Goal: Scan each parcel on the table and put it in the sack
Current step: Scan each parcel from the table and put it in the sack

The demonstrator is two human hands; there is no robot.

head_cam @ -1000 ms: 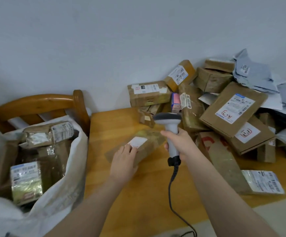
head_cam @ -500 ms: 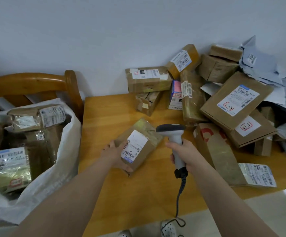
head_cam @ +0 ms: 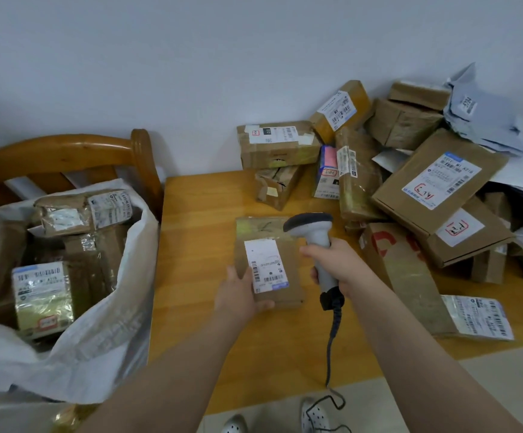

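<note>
A flat brown parcel [head_cam: 268,245] with a white barcode label facing up sits over the wooden table [head_cam: 197,232]. My left hand [head_cam: 238,295] grips its near left corner, thumb on the label. My right hand [head_cam: 335,264] holds a grey barcode scanner [head_cam: 313,232] just right of the parcel, its head above the parcel's far right corner. A white sack [head_cam: 104,332] on the left stands open with several taped parcels [head_cam: 44,295] inside.
A heap of brown boxes [head_cam: 435,182] and grey mailers [head_cam: 485,117] fills the table's right and back. A long flat parcel [head_cam: 410,276] lies right of the scanner. A wooden chair [head_cam: 66,154] stands behind the sack. The scanner cable [head_cam: 332,348] hangs off the table's front edge.
The parcel has turned from tilted to straight, label facing up, and shifted towards me. The scanner has come closer over its far right corner. The view dropped.
</note>
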